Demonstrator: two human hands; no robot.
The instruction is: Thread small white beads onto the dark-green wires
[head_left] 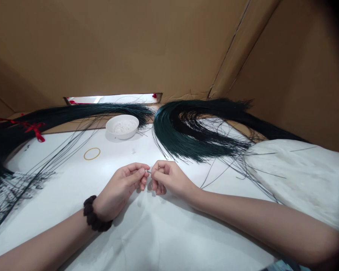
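White table [124, 241]: smooth, faintly glossy top. Cardboard wall [115, 49] beyond its far edge: matt brown paperboard, creased. Near that edge, bowl [109, 131]: smooth, hard, white; plastic or ceramic, cannot tell. Dark strands [175, 135]: slick, wiry, with a sheen. Toward the left edge, red ribbon [34, 127]: glossy. By the right edge, white sheeting [305, 173]: wrinkled, film-like. Held thin piece [148, 172]: material too small to tell.

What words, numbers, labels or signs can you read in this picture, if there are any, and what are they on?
None: I can't read any word, number, brand or sign on the white bowl or the cardboard wall.
The dark specks on the white table are too small to make out.
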